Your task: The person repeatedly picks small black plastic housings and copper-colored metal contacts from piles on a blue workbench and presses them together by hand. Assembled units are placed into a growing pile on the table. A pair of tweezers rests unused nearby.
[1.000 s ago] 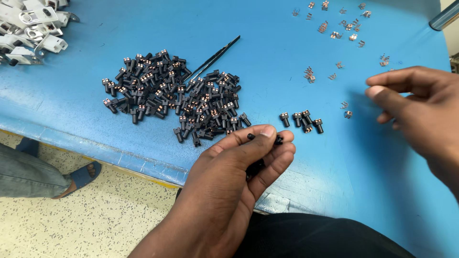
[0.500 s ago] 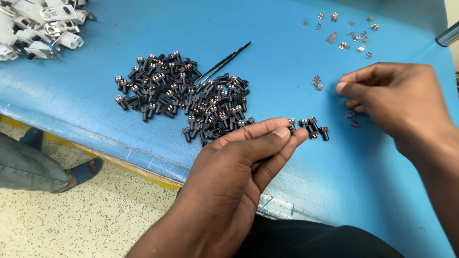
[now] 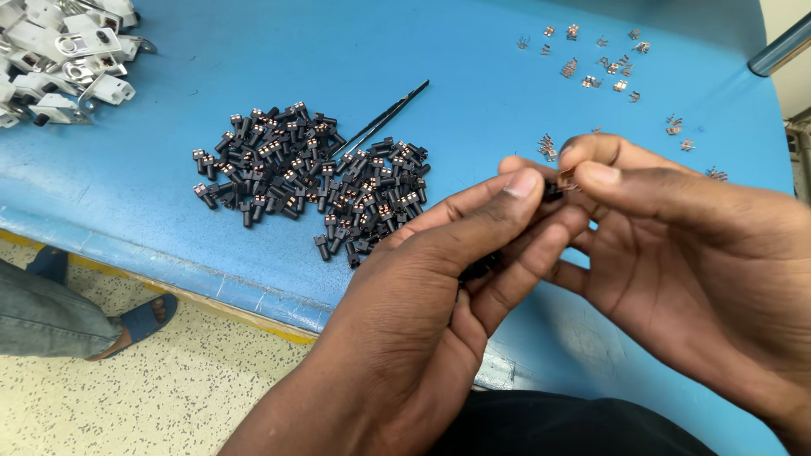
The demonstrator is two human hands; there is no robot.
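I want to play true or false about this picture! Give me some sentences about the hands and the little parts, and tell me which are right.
1. Both hands meet over the blue table. True.
2. The heap of small black plastic parts lies on the floor. False: it lies on the table.
3. The right hand pinches a small metal piece. True.
4. The left hand holds the thin black tweezers. False: they lie by the heap.

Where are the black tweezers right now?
In the head view, the black tweezers lie untouched on the blue table, angled at the upper right edge of the pile of small black parts, left of both hands.
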